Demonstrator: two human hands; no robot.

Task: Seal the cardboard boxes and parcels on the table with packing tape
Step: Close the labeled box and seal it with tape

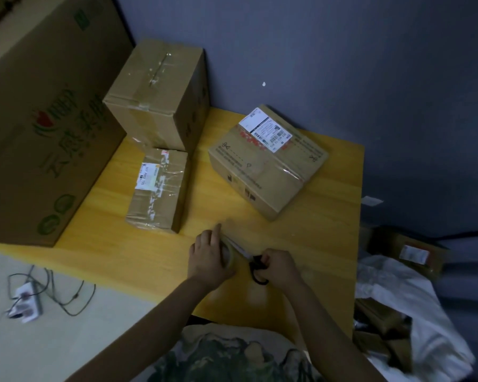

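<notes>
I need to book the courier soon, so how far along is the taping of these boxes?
Done, apparently: the tall box, small parcel and flat labelled box each show tape across their tops. In hand: the left hand holds the tape roll while the right hand grips scissors against it. Left: unclear, since the top of the large carton is out of view.
</notes>
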